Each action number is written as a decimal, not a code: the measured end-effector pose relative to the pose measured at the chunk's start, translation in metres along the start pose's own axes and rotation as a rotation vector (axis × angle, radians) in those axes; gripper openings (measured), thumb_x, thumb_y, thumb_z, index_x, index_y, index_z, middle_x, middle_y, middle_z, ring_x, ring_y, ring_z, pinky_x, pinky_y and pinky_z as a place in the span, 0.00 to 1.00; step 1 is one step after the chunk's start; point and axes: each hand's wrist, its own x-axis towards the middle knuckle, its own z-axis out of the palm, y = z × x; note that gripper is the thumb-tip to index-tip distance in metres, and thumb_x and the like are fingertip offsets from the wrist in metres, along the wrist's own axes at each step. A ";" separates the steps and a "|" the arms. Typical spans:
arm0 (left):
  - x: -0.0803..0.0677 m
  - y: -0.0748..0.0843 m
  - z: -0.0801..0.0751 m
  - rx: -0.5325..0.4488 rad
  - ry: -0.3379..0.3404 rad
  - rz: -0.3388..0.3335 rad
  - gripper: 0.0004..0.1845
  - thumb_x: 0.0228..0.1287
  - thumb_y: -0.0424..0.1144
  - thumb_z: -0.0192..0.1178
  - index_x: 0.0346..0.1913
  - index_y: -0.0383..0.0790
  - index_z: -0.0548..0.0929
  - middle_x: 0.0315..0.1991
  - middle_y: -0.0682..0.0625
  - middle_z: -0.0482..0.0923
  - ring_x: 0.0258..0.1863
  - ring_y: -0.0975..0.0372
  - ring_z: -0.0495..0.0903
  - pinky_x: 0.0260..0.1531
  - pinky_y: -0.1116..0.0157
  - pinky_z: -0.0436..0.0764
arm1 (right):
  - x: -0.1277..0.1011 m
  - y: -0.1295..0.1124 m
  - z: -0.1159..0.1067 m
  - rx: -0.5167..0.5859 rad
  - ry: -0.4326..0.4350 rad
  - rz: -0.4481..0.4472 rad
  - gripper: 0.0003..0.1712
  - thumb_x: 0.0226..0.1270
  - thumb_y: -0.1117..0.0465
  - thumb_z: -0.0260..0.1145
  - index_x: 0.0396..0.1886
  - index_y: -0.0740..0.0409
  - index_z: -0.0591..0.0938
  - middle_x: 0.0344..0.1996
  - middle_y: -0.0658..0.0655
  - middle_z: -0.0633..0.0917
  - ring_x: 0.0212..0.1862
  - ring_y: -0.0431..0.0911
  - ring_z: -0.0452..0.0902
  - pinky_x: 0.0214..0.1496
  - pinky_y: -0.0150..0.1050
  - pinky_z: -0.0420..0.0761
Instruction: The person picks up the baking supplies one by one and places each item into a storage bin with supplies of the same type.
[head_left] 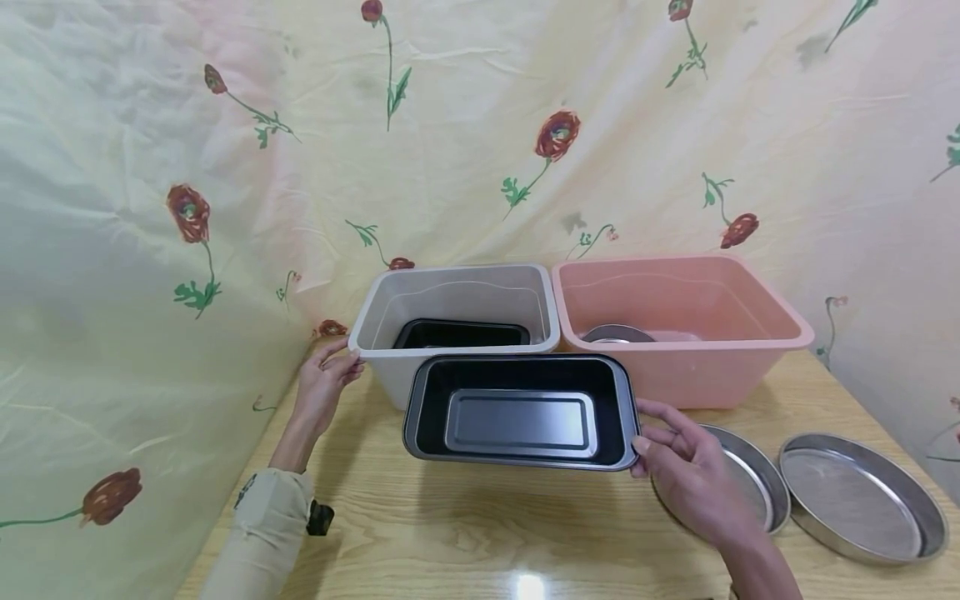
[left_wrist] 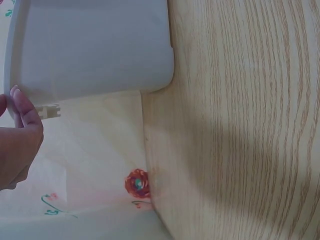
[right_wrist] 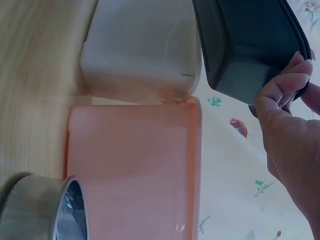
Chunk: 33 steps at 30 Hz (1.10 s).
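My right hand (head_left: 693, 475) grips the right end of a black rectangular loaf pan (head_left: 521, 423) by its rim, thumb on the near side. The pan is raised above the table in front of the bins, its inside tilted toward me. Seen from the right wrist, the loaf pan's dark outer wall (right_wrist: 245, 50) is beside the curled fingers (right_wrist: 282, 90). My left hand (head_left: 322, 387) pinches the front left corner of a light grey bin's rim (head_left: 375, 354). Another black loaf pan (head_left: 461, 333) lies inside that bin.
A pink bin (head_left: 690, 375) stands right beside the grey one, with a round metal pan (head_left: 618, 333) in it. Two round metal pans, a nearer one (head_left: 757, 479) and one farther right (head_left: 855, 500), lie on the wooden table (head_left: 465, 533). Flowered cloth (head_left: 465, 183) hangs behind.
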 end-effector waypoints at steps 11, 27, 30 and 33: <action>0.000 0.001 -0.001 -0.001 -0.003 0.002 0.25 0.67 0.27 0.56 0.63 0.24 0.62 0.26 0.52 0.83 0.28 0.65 0.82 0.35 0.72 0.82 | 0.017 -0.005 0.001 0.140 -0.023 -0.043 0.24 0.68 0.81 0.47 0.62 0.68 0.68 0.43 0.64 0.84 0.34 0.44 0.79 0.35 0.32 0.82; 0.000 0.000 -0.001 -0.002 -0.005 0.007 0.25 0.66 0.27 0.56 0.63 0.22 0.62 0.26 0.52 0.83 0.28 0.64 0.82 0.33 0.73 0.82 | 0.042 -0.010 0.009 0.147 -0.013 -0.066 0.22 0.69 0.79 0.49 0.62 0.71 0.66 0.45 0.65 0.84 0.33 0.44 0.79 0.35 0.31 0.82; 0.001 0.000 -0.001 0.000 -0.007 0.005 0.26 0.66 0.27 0.56 0.63 0.22 0.62 0.26 0.52 0.83 0.29 0.64 0.82 0.33 0.73 0.82 | 0.048 -0.010 0.011 0.140 -0.011 -0.069 0.22 0.70 0.77 0.50 0.62 0.72 0.65 0.46 0.64 0.83 0.34 0.44 0.78 0.36 0.30 0.82; 0.000 0.000 -0.001 0.000 -0.007 0.005 0.26 0.67 0.27 0.56 0.63 0.22 0.62 0.26 0.52 0.83 0.29 0.64 0.82 0.34 0.73 0.82 | 0.055 -0.009 0.011 0.141 -0.010 -0.082 0.22 0.70 0.77 0.50 0.63 0.74 0.64 0.45 0.63 0.83 0.34 0.44 0.78 0.36 0.30 0.82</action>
